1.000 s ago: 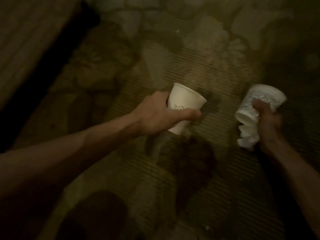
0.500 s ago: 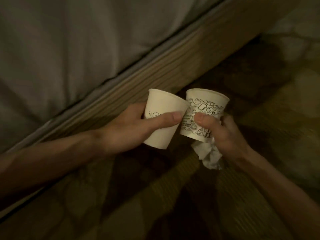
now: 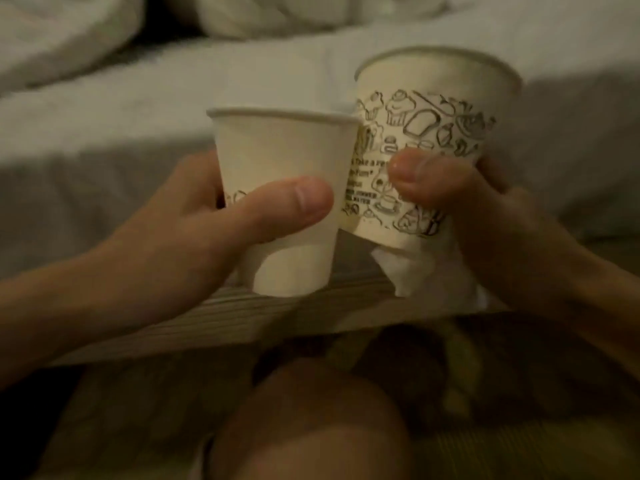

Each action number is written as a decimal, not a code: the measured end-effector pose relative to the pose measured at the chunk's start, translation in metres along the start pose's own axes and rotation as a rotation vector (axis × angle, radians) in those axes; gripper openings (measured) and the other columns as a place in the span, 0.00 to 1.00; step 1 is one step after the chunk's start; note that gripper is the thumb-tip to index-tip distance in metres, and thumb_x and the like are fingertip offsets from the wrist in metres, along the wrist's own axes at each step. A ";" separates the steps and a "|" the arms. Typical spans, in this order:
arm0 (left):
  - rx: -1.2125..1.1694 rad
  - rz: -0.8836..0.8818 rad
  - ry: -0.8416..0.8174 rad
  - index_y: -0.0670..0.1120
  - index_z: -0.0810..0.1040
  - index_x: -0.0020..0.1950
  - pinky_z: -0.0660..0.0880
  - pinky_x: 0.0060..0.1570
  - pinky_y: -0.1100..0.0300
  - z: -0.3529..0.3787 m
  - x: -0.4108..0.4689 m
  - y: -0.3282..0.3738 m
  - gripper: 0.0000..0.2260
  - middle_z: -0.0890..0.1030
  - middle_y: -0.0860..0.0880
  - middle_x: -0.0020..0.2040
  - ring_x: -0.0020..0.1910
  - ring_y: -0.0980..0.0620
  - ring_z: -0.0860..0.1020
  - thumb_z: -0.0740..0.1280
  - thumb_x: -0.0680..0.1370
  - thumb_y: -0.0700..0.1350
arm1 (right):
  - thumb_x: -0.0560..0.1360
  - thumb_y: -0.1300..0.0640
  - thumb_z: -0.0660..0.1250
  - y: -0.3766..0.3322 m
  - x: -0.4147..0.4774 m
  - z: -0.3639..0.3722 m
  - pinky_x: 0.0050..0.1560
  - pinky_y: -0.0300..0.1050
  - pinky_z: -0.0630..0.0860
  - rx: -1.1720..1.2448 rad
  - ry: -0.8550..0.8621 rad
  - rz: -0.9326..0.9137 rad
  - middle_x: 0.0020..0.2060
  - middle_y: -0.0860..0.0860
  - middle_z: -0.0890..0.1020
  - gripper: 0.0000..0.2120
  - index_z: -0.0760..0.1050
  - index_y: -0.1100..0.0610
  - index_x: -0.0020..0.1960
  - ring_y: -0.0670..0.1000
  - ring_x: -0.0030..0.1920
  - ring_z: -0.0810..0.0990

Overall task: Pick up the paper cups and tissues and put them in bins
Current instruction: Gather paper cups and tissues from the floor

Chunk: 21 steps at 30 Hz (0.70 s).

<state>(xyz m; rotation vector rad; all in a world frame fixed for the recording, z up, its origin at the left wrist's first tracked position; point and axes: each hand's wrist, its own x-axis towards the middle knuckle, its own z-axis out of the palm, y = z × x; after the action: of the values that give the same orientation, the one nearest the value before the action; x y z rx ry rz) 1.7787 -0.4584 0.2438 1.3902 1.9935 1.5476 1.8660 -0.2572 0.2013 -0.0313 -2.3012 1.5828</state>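
Centre frame: left hand (image 3: 180,244) is wrapped round the plain paper cup (image 3: 280,188), upright, thumb across its wall. To its right, the right hand (image 3: 485,220) clamps the printed cup (image 3: 429,140) with a tissue (image 3: 426,275) wadded under its base. The cups look to touch. Bed (image 3: 138,98) behind, no bin visible. Suggest nesting the cups, with a light grip and the tissue pinned.

Cream cup (image 3: 287,209), doodle-printed cup (image 3: 433,133)
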 end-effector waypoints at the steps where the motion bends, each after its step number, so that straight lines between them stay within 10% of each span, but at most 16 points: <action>1: 0.019 0.036 0.038 0.64 0.83 0.52 0.79 0.39 0.64 -0.021 -0.014 0.012 0.12 0.85 0.62 0.47 0.46 0.60 0.84 0.68 0.71 0.64 | 0.80 0.62 0.61 -0.024 0.008 0.012 0.65 0.58 0.65 -0.016 -0.041 -0.013 0.55 0.56 0.78 0.17 0.64 0.60 0.33 0.66 0.51 0.75; 3: 0.059 0.085 0.130 0.63 0.83 0.52 0.79 0.39 0.65 -0.063 -0.049 0.035 0.12 0.85 0.60 0.47 0.45 0.59 0.84 0.67 0.72 0.64 | 0.76 0.54 0.70 -0.073 0.021 0.049 0.52 0.59 0.80 0.047 -0.132 -0.226 0.53 0.54 0.83 0.14 0.72 0.65 0.49 0.58 0.56 0.81; 5: 0.080 0.099 0.233 0.62 0.83 0.53 0.80 0.40 0.64 -0.103 -0.093 0.057 0.13 0.85 0.60 0.48 0.46 0.59 0.84 0.68 0.72 0.63 | 0.66 0.41 0.75 -0.119 0.027 0.097 0.51 0.51 0.82 0.144 -0.135 -0.231 0.51 0.48 0.84 0.35 0.69 0.57 0.65 0.48 0.53 0.84; 17: 0.078 -0.564 0.735 0.67 0.81 0.52 0.78 0.42 0.67 -0.211 -0.408 0.062 0.21 0.84 0.57 0.52 0.50 0.56 0.83 0.71 0.63 0.72 | 0.70 0.40 0.69 -0.165 -0.045 0.429 0.50 0.40 0.81 0.517 -0.786 -0.005 0.55 0.45 0.82 0.28 0.65 0.45 0.66 0.43 0.54 0.83; 21: 0.175 -0.792 0.735 0.67 0.74 0.58 0.82 0.47 0.49 -0.224 -0.462 0.021 0.21 0.82 0.56 0.56 0.53 0.53 0.82 0.68 0.68 0.72 | 0.73 0.38 0.64 -0.129 -0.081 0.510 0.53 0.37 0.79 0.480 -0.842 0.166 0.61 0.45 0.78 0.34 0.56 0.47 0.74 0.40 0.56 0.80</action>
<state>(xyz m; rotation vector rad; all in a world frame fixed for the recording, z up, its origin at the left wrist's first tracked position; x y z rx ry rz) 1.8703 -0.9618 0.1980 -0.0771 2.6348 1.5890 1.8152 -0.7830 0.1348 0.7010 -2.4046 2.5561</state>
